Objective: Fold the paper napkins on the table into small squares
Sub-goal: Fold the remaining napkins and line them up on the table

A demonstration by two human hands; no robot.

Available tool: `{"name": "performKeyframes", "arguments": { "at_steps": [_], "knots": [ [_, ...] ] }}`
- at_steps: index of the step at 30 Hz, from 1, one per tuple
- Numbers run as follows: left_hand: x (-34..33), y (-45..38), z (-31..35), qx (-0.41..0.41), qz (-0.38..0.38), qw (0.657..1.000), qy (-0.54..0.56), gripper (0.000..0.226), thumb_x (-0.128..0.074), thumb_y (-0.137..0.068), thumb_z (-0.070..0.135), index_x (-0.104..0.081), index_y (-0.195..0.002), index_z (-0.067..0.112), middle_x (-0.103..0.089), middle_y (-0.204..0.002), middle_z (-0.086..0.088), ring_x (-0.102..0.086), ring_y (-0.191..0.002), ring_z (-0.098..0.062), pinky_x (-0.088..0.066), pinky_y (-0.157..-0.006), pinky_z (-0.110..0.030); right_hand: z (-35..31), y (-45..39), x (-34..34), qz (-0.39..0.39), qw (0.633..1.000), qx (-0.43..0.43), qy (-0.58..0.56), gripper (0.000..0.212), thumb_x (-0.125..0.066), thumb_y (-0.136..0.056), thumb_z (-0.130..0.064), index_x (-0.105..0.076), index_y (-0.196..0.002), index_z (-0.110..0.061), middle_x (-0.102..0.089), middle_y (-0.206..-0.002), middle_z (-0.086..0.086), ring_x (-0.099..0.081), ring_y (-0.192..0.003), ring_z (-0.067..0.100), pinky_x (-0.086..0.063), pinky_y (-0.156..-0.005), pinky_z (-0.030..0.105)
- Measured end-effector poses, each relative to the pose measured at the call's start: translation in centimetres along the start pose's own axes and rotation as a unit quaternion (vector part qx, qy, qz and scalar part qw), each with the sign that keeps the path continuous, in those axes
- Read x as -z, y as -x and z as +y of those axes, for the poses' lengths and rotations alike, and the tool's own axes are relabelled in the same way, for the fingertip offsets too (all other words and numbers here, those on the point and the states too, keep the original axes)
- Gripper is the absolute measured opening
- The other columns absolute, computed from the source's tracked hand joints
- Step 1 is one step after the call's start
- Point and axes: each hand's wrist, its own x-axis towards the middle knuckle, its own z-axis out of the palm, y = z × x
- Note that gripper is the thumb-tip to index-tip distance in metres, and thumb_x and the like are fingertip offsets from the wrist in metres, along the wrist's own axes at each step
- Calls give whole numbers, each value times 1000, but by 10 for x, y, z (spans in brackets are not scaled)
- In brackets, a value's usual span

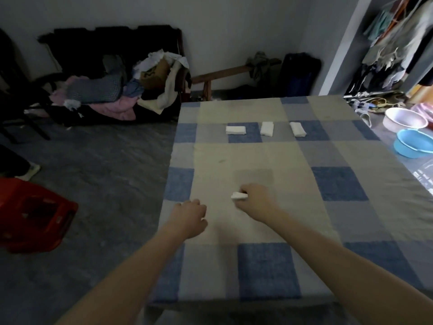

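Item, our right hand (254, 199): fingers curled, pinching a small folded napkin (239, 196) over the checked tablecloth (339, 184), near centre. Item, our left hand (191, 218): at 8 o'clock of it, fingers curled under (what they hold, if anything, we cannot tell). Items, three folded napkins (266, 128) in a row at 12 o'clock. Containers at 2 o'clock: white basin (406, 119), blue basin (413, 143) (contents unseen). Red basket (35, 215) at 9 o'clock, interior too dark to read.
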Motion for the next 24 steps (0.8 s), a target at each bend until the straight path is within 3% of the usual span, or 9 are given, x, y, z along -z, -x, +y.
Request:
{"name": "performKeyframes", "arguments": {
  "at_steps": [6,12,15,24],
  "knots": [
    [25,41,-124,26,17,999,13,26,-47,-87,37,-63,-102,24,-62,-115,0,-59,-105,-23,-43,-84,-33,-96,-18,-54,7,999,19,28,21,-58,-83,-26,-56,-68,-11,-55,-70,5,-50,-65,21,-38,-58,31],
    [39,75,-225,36,22,999,-10,26,-45,-89,40,-63,-102,25,-63,-114,0,-61,-104,-23,-45,-81,-33,-173,-26,-91,22,1000,-1,12,37,-51,-88,-31,-38,-59,-12,-45,-61,6,-39,-53,19,-27,-50,30],
    [39,78,-255,36,28,999,-8,26,-44,-88,39,-63,-100,25,-64,-113,0,-62,-103,-24,-46,-81,-34,-194,-32,-95,30,999,-9,21,37,-52,-87,-29,-36,-58,-14,-41,-59,4,-39,-53,19,-26,-51,31],
    [55,20,-304,0,35,999,2,23,-46,-88,38,-63,-98,25,-64,-110,-2,-62,-100,-27,-38,-71,-31,-220,-95,-102,67,996,-30,56,20,-49,-88,-27,-54,-76,-13,-60,-77,7,-57,-69,25,-46,-62,36]
  ]
}}
